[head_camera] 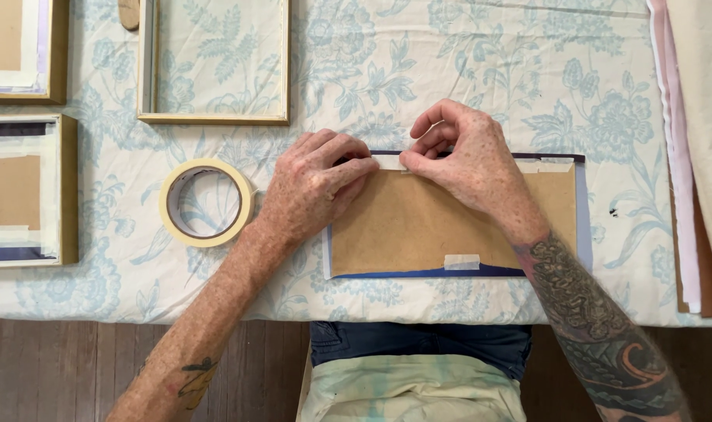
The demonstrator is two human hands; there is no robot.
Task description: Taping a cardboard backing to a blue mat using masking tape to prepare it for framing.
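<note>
A brown cardboard backing board (pixel 426 223) lies on a dark blue and white mat on the flowered tablecloth (pixel 465 70). My left hand (pixel 313 187) rests flat on the board's upper left corner. My right hand (pixel 461 160) presses a strip of pale masking tape (pixel 389 162) along the board's top edge with thumb and fingertips. Both hands meet at that strip. Another short piece of tape (pixel 462 262) sits on the board's lower edge.
A roll of masking tape (pixel 207 202) lies left of my left hand. An empty gold frame (pixel 215 119) is at the top. Two framed backs (pixel 67 187) lie at the far left. Stacked sheets (pixel 688 156) line the right edge. The table's near edge borders dark floorboards.
</note>
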